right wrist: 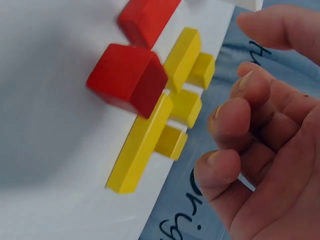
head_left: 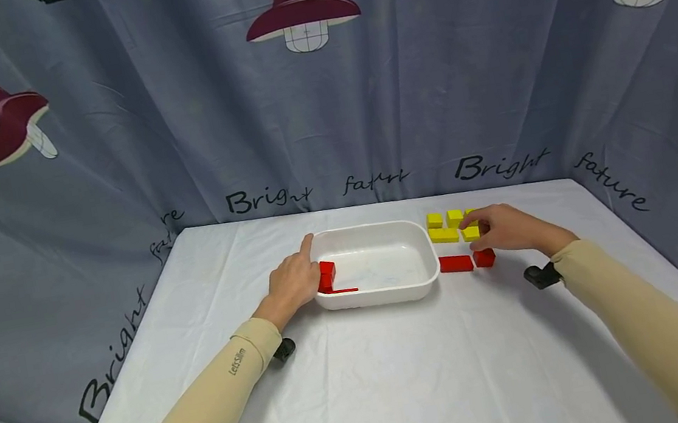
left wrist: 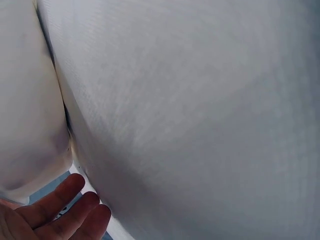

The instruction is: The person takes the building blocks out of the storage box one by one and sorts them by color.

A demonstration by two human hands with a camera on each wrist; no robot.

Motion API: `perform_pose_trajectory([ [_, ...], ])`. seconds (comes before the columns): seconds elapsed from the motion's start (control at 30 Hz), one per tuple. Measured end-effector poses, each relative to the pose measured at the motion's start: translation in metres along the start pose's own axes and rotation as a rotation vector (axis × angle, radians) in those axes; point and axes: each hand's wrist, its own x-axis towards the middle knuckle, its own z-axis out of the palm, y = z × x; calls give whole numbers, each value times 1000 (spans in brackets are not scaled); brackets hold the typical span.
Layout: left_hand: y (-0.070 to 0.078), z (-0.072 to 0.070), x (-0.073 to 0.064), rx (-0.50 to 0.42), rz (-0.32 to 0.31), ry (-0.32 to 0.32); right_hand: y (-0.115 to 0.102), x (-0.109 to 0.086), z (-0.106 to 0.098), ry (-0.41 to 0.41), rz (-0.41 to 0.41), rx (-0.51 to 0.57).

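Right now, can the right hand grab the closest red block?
Probably yes: the right hand is close and empty, and nothing seems to lie between it and that red block.

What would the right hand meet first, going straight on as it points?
Probably the long yellow block just left of the right hand in the head view, though depth is unclear and it might pass above.

Left hand at lower left, near the white tub, with white tablecloth alongside.
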Motion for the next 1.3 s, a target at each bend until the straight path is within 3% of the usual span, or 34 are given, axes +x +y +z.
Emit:
perform_pose_trajectory([
  [0.63, -3, 3, -3, 5, -13, -9, -47, 30, 7, -97, -185, 139],
  [1.3, 0, 2, -1, 0, -4, 4, -93, 64, 19, -248, -224, 218],
])
